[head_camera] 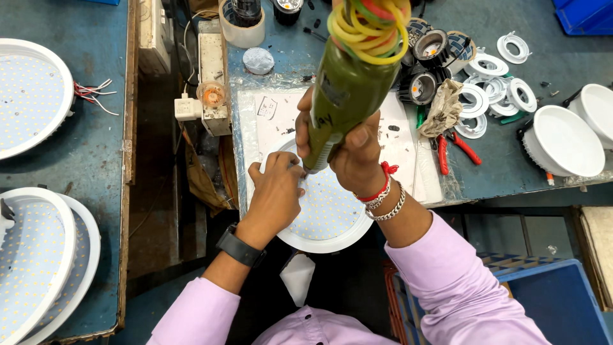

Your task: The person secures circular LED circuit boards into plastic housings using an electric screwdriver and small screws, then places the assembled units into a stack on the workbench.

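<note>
Far left of frame: round white LED panels (29,96) lie face up on a blue bench (89,153), one at upper left with loose red and white wires (96,92), two stacked at lower left, set apart from the work in the middle.
Upper middle-left: a white power strip (214,76) with a plug adapter (186,107) sits just beside the work mat, close enough for a corded tool.
Left hand (276,191): pressed flat on the round LED light (329,217), fingers bent near the tool tip and holding nothing, which looks meant to keep the disc from turning.
Round LED light: centre of frame, on a plastic-covered white sheet (268,121) at the near edge of the table.
Right hand (354,150): closed around the lower body of a green electric screwdriver (348,89), held almost upright with its tip down on the light's face.
Screwdriver top: wrapped in coloured rubber bands (370,25).
Right of centre: red-handled pliers (456,150) and a crumpled rag (442,105) lie within reach.
Upper right: white trim rings (495,89) and white lamp housings (565,140) are grouped together.
</note>
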